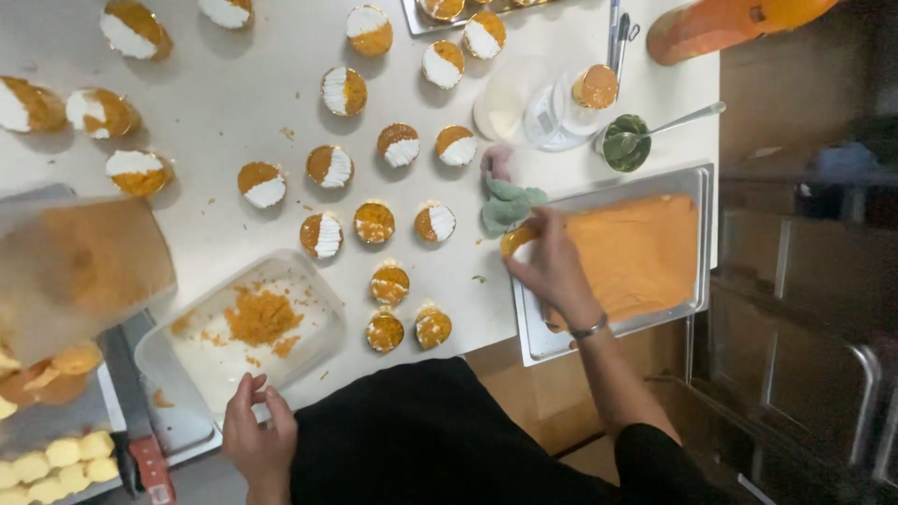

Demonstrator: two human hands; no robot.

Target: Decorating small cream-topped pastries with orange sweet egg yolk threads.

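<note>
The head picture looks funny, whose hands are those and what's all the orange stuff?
There is no machine here: a person wears a camera on their head, so you look down at their two hands. On the white table stand many little round cakes, orange and white on top. The left hand touches the edge of a clear tub with orange crumbs. The right hand reaches into a metal tray holding a flat orange sheet and seems to pinch a small round orange piece.
</note>
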